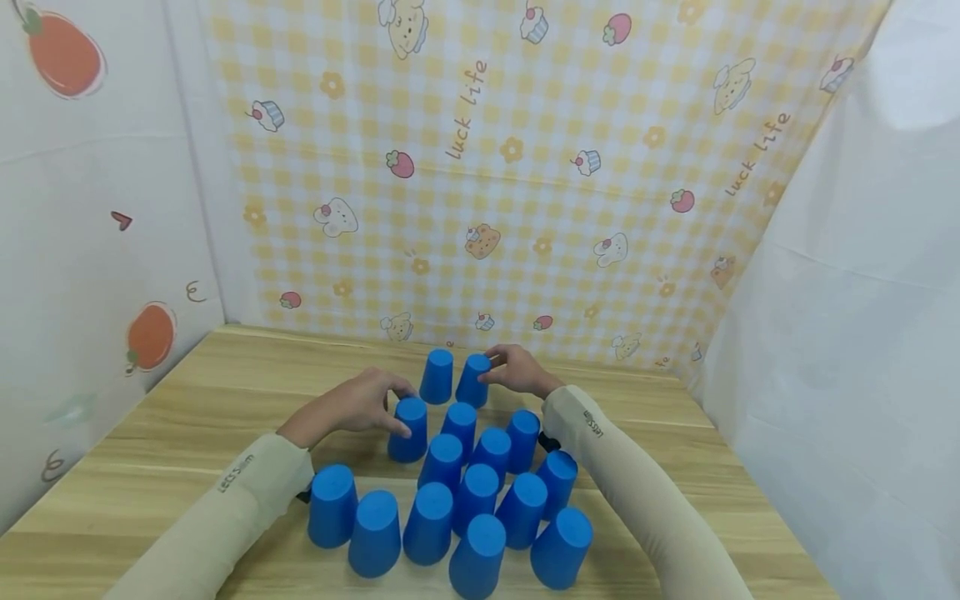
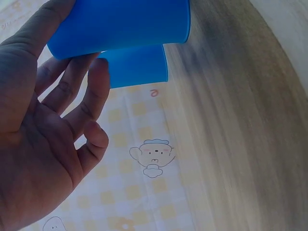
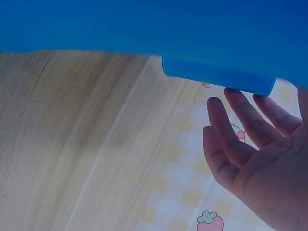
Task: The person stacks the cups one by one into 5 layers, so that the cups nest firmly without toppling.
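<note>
Many blue cups stand upside down on the table. In the head view my left hand (image 1: 365, 402) holds the cup at the left of the middle row (image 1: 407, 433), thumb on its near side. The left wrist view shows that cup (image 2: 125, 24) between the thumb and fingers of the left hand (image 2: 53, 125), with another cup (image 2: 137, 67) beyond. At the back, my right hand (image 1: 519, 371) holds the right one of two rear cups (image 1: 472, 383) by its side. In the right wrist view, fingertips of the right hand (image 3: 264, 149) touch that cup (image 3: 216, 77).
Beside the held rear cup stands another blue cup (image 1: 437, 379). Several more cups, such as the front one (image 1: 477, 558), stand close together between the forearms. The wooden table (image 1: 247, 375) meets a checked cloth (image 1: 465, 275) behind and white cloths at both sides.
</note>
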The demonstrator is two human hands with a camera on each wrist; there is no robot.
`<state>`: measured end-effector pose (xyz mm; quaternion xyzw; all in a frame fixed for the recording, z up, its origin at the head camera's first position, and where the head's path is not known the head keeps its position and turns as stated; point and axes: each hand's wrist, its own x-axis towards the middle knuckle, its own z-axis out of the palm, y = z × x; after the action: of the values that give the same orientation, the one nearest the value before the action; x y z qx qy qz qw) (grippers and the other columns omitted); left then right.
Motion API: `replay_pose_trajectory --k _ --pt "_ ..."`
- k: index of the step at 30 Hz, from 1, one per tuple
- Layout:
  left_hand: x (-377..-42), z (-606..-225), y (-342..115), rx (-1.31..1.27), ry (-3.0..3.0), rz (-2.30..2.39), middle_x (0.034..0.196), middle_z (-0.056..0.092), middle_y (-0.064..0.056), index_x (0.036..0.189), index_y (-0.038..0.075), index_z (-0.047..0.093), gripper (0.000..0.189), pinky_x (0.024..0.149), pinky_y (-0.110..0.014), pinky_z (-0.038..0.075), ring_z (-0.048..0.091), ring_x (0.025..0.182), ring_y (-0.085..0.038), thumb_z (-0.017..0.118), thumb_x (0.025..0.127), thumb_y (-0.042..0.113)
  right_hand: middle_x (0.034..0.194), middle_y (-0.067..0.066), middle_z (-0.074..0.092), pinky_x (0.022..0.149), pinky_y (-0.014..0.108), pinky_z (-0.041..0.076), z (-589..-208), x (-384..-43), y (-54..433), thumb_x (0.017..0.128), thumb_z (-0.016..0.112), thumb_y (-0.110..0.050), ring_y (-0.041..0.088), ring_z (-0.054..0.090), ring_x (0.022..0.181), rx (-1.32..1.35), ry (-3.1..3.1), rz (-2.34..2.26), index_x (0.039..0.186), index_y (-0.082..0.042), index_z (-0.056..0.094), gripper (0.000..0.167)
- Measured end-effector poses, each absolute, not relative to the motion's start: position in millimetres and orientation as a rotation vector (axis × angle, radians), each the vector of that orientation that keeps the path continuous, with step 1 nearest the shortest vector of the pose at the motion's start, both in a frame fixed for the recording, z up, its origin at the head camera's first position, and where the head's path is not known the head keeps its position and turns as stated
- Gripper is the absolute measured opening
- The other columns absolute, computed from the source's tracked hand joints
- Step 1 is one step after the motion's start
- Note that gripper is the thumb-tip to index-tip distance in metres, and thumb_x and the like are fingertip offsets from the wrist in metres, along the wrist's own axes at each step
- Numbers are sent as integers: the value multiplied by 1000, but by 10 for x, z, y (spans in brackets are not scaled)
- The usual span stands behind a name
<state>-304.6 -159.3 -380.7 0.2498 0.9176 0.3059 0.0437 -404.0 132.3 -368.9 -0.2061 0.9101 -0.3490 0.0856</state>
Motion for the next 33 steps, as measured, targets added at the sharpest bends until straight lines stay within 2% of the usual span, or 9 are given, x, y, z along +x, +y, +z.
replay_pose_trajectory --k 3,9,14,24,33 --pt "-3040 -3801 -1590 756 2807 935 106 67 3 117 18 70 47 71 -31 55 62 83 -14 87 76 33 121 14 67 89 42 55 -3693 -4041 1321 89 75 -23 28 64 111 -613 2718 -1035 124 -5 62 42" --pt "-3037 -3799 -1594 736 2813 918 108 68 4 117 19 70 48 88 -45 54 64 103 -22 87 76 36 114 10 69 89 41 55 -3703 -4042 1310 89 76 -24 25 65 106 -641 2723 -1028 121 -4 64 39" --pt "-3044 -3814 -1597 721 2817 904 108 68 5 116 19 71 48 93 -50 51 63 106 -21 87 75 38 112 9 70 88 40 55 -3710 -4046 1310 89 76 -23 24 65 105 -658 2730 -1017 119 -4 65 37" --pt "-3033 -3809 -1565 682 2817 887 107 68 6 114 21 71 45 94 -52 51 64 106 -22 87 74 35 110 7 70 87 39 55 -3712 -4044 1337 88 76 -22 22 65 103 -665 2713 -1016 118 -6 67 35" --pt "-2994 -3800 -1572 684 2805 911 107 67 6 114 21 70 42 89 -47 54 63 104 -20 86 77 33 119 13 69 89 41 55 -3692 -4019 1395 88 75 -20 27 65 111 -631 2686 -1032 129 -1 61 47"
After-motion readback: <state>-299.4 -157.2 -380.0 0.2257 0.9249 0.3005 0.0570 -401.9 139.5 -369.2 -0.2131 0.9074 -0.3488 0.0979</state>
